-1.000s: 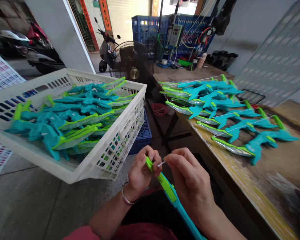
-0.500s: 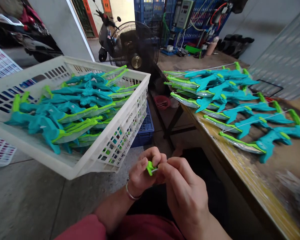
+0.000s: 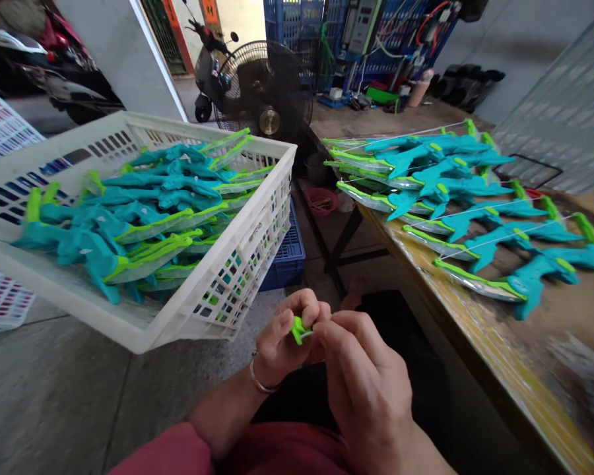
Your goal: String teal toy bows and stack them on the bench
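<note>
My left hand (image 3: 282,340) grips the lime-green tip of a teal and green toy crossbow (image 3: 297,329); the rest of the toy is hidden behind my hands. My right hand (image 3: 363,379) meets it from the right, fingertips pinching a thin white string at the green tip. A white plastic basket (image 3: 218,290) to the left holds several teal and green toy crossbows (image 3: 143,211). On the wooden table (image 3: 480,343) to the right, several strung crossbows (image 3: 455,191) lie in a row.
A black floor fan (image 3: 264,92) stands behind the basket. Blue crates (image 3: 287,254) sit under and behind the basket. A scooter (image 3: 205,63) is parked at the doorway. Colour-chart sheets (image 3: 0,132) lie at far left. Electrical gear and cables clutter the table's far end.
The toy has been drawn in so only its green tip shows. My right hand moved left until both hands' fingertips meet at the tip. The view tilted down slightly.
</note>
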A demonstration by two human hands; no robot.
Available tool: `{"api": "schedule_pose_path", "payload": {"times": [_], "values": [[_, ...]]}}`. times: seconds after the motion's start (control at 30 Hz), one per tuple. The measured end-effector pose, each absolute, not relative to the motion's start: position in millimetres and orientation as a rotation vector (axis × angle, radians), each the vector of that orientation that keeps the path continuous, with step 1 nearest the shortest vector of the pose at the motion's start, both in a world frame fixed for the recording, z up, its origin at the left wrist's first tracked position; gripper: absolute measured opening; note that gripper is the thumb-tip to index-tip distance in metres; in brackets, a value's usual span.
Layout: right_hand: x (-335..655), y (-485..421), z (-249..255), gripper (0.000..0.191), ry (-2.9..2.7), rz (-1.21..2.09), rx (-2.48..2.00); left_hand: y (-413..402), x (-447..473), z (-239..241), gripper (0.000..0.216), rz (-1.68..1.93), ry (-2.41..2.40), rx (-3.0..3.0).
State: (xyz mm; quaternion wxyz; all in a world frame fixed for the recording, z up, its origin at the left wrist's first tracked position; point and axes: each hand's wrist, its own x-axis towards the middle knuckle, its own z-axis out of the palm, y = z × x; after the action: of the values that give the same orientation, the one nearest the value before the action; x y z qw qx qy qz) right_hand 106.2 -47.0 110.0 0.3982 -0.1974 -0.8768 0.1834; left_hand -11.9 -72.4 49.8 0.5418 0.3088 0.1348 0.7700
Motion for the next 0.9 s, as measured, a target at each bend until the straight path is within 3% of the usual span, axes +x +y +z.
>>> {"api": "schedule_pose_path", "payload": {"times": [0.57, 0.9], "values": [[106.3, -44.2, 108.8, 0.021, -2.283, 0.399, -0.471, -74.3, -9.1, 58.1, 0.042, 1.857, 0.512, 0.651], [113.6, -30.8, 94.5, 0.026, -2.327, 0.243, -0.42, -75.8, -18.8, 70.8, 0.037, 1.625, 0.629, 0.561]]}}
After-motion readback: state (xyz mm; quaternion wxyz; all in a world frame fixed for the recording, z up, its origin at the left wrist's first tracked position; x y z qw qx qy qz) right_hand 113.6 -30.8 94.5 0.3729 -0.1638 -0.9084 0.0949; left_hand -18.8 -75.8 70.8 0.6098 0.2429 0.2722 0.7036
